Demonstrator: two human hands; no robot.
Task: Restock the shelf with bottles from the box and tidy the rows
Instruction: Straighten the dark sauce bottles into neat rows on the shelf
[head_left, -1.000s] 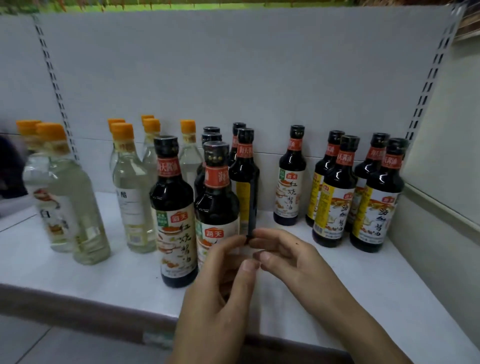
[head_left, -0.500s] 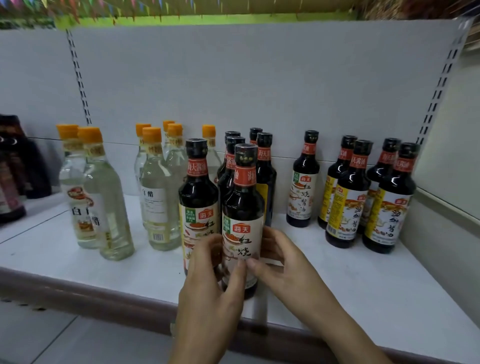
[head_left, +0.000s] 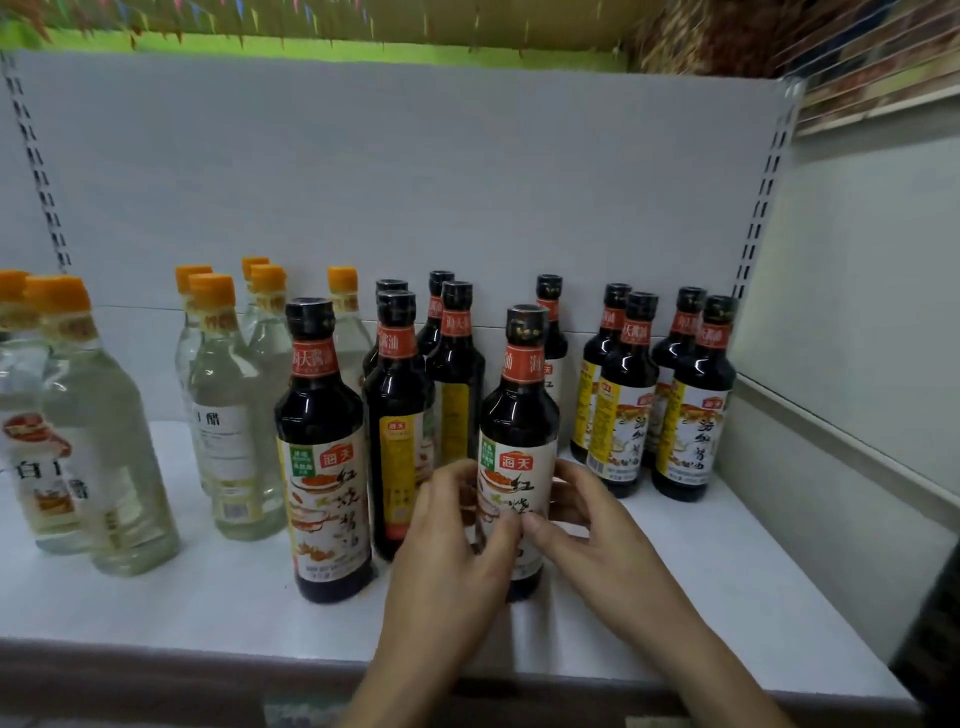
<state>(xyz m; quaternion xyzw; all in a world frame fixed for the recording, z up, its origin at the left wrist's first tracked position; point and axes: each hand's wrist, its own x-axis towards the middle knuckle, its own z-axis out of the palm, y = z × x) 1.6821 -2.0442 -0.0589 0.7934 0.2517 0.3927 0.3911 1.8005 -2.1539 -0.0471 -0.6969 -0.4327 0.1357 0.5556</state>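
**Me:** Now that I am sliding the soy sauce bottle (head_left: 519, 415) to the right, it is standing on the shelf (head_left: 727, 597) clear of its twin bottle (head_left: 324, 457), which it was crowding half a second ago.

**Helper:** What is it lining up with?

**Me:** It is sitting directly in front of the lone matching bottle (head_left: 549, 312) by the back wall, with its label facing forward. I am judging that a proper row is forming there, though the base may need squaring up.

**Helper:** How are you holding it?

**Me:** My left hand (head_left: 447, 551) and right hand (head_left: 592, 530) are both wrapping the lower label. The fingers are curling round from either side and the thumbs are nearly meeting at the front. Both forearms are reaching in over the shelf's front edge, wrists low.

**Helper:** What is standing around it?

**Me:** The yellow-labelled bottles (head_left: 400, 415) are standing just beside it on the left, the right-hand group (head_left: 696, 405) is near, and the clear vinegar bottles (head_left: 228, 415) are well apart at the left.
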